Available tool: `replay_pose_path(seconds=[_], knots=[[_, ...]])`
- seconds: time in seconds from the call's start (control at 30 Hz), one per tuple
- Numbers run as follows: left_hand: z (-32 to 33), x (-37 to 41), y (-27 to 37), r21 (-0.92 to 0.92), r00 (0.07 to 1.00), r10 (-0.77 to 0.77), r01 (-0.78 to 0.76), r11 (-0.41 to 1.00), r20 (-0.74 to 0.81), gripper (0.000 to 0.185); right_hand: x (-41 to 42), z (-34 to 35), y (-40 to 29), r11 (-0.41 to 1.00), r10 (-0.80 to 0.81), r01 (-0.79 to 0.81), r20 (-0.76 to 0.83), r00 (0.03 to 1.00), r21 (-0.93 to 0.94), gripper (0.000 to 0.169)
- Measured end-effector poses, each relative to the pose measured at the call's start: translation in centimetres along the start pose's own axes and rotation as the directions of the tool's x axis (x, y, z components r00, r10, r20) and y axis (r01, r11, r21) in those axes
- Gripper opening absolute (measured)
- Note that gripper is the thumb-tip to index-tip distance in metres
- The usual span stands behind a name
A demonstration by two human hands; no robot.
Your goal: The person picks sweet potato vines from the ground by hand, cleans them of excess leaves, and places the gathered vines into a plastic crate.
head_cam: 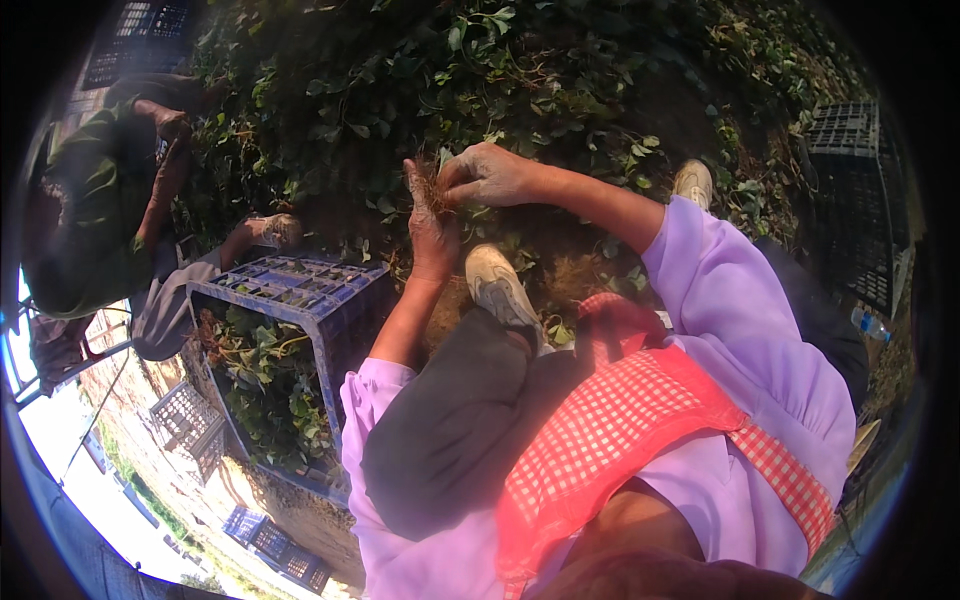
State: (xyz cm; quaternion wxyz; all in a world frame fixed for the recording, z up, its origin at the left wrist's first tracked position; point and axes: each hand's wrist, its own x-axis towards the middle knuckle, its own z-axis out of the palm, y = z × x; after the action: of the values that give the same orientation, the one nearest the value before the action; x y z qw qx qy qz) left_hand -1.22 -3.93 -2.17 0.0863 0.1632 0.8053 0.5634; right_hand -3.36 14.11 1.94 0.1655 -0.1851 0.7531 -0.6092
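Note:
Between my two hands, in front of the pile of leafy green plants (480, 97), is a small bunch of brown, thread-like roots (433, 184). My left hand (433, 225) is upright with its fingers around the roots. From the right, my right hand (484, 176) pinches at the same roots, its thumb and fingers together. Part of the bunch and the fingertips behind it are hidden. Below the hands is my beige shoe (499, 281) on brown soil.
At my left stands a blue plastic crate (322, 315) with leafy plants inside. A co-worker in dark green (105, 202) sits beyond it. A dark crate (851, 202) and a plastic bottle (870, 324) are at the right. More crates (277, 547) lie at the lower left.

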Motion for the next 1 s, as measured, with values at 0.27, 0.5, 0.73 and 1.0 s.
replay_pose_path(seconds=[0.27,0.5,0.73,1.0], knots=[[-1.1,0.8,0.5,-0.137,0.855,-0.470,0.504,0.853,0.220,0.030,0.7,-10.4,4.4,0.419,-0.097,-0.442,-0.523,0.847,-0.793,0.024],[-2.1,1.8,-2.8,0.204,0.955,-0.265,0.235,0.950,0.135,0.035,-1.0,-11.1,6.5,0.563,-0.151,-0.264,-0.412,0.899,-0.783,0.024],[-3.8,3.1,3.0,0.753,0.989,0.129,-0.139,0.643,0.072,0.035,-1.6,-9.9,2.1,0.989,0.104,-0.129,-0.293,0.951,-0.067,0.023],[-2.4,3.8,7.1,0.441,0.943,0.323,-0.324,0.837,0.078,0.039,0.7,-7.4,1.7,0.951,0.194,-0.198,0.038,0.980,0.237,0.022]])
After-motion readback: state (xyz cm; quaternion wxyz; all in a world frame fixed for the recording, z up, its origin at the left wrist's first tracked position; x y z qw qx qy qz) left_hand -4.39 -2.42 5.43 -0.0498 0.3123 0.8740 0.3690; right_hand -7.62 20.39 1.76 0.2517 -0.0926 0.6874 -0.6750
